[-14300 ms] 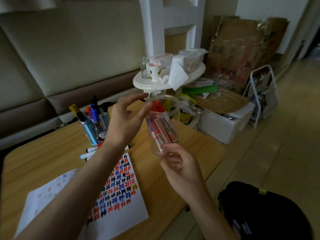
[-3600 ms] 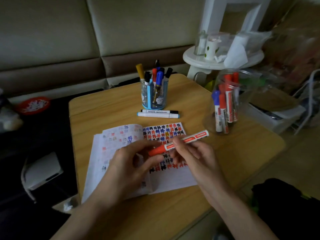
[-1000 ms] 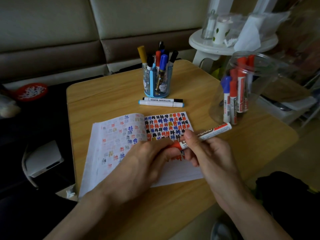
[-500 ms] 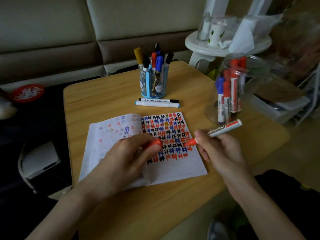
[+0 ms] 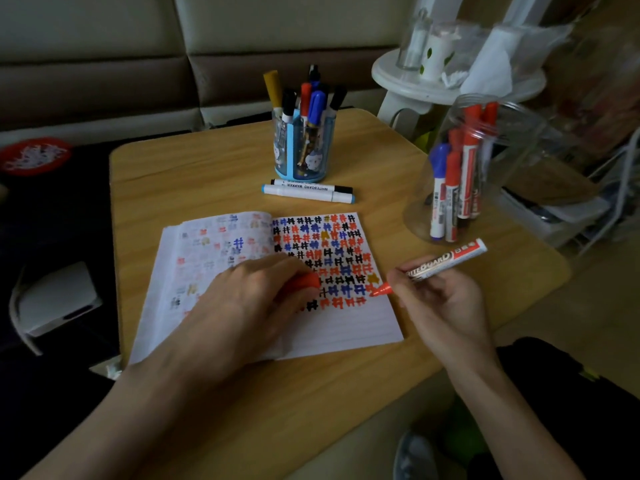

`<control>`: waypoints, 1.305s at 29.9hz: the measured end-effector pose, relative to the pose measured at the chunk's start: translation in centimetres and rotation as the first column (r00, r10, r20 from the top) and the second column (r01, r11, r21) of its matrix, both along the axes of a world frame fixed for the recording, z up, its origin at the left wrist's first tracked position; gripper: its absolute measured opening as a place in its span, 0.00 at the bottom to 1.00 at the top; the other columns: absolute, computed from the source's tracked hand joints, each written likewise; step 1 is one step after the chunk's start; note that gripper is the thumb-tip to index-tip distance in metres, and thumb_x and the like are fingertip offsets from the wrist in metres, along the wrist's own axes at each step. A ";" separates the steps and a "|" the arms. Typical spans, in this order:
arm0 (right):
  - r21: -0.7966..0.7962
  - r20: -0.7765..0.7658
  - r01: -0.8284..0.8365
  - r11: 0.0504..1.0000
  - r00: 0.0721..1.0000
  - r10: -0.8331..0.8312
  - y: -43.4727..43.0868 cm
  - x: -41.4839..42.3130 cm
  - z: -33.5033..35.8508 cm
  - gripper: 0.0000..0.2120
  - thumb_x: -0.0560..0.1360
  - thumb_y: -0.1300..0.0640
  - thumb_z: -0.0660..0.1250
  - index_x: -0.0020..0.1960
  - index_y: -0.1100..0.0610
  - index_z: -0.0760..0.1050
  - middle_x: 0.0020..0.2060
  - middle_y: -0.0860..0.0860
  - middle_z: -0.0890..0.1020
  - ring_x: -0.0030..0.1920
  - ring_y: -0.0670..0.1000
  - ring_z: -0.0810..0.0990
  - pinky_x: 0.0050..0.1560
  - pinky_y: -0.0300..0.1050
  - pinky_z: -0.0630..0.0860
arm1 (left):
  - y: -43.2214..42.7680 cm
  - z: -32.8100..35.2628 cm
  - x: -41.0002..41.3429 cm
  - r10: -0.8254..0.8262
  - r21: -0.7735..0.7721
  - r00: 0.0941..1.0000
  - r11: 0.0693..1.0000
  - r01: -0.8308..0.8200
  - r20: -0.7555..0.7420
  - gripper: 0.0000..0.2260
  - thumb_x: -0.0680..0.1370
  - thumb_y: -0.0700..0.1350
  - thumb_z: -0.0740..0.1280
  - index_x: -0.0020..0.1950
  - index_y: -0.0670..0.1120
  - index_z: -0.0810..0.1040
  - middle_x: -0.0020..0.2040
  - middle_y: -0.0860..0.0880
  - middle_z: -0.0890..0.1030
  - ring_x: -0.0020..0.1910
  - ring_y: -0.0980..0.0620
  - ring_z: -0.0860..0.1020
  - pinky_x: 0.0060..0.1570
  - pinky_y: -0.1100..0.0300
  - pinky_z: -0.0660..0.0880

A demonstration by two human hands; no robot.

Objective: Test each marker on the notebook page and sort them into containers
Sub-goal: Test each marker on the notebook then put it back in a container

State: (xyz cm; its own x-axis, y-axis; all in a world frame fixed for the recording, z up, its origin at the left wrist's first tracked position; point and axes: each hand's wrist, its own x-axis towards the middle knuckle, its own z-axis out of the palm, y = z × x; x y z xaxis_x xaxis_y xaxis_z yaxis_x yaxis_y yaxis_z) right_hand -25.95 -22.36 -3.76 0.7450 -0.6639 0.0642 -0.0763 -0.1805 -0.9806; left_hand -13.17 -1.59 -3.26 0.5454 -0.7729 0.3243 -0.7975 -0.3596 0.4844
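An open notebook lies on the wooden table, its right page covered in red, blue and black hash marks. My right hand grips an uncapped red whiteboard marker, its tip touching the page's right edge. My left hand rests on the notebook and holds the red cap. A blue pen cup at the back holds several markers. A clear jar on the right holds several red markers and a blue one.
Two markers lie side by side in front of the pen cup. A white round side table with cups and tissue stands behind the jar. A sofa runs along the back. A black bag sits on the floor at the right.
The cap came off the red marker and stays in my left hand. My right hand swung the marker out to the right and lowered its tip onto the page.
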 end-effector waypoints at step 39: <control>-0.150 0.046 -0.053 0.987 0.997 0.060 -0.9 -0.3 -1.5 0.05 0.76 0.63 0.74 0.46 0.56 0.78 0.39 0.48 0.86 0.41 0.46 0.86 0.38 0.37 0.81 | 0.3 -0.3 -0.1 0.013 0.026 0.999 1.000 -0.014 0.038 0.14 0.83 0.60 0.61 0.60 0.54 0.78 0.54 0.57 0.82 0.49 0.57 0.79 0.47 0.55 0.80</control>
State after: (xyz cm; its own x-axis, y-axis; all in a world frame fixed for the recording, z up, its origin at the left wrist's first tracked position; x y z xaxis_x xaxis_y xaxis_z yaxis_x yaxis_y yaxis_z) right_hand -26.22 -23.27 -5.23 0.7745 -0.6010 0.1974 -0.0130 -0.3271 -0.9449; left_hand -13.31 -1.30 -3.54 0.5438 -0.7739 0.3247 -0.8100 -0.3827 0.4444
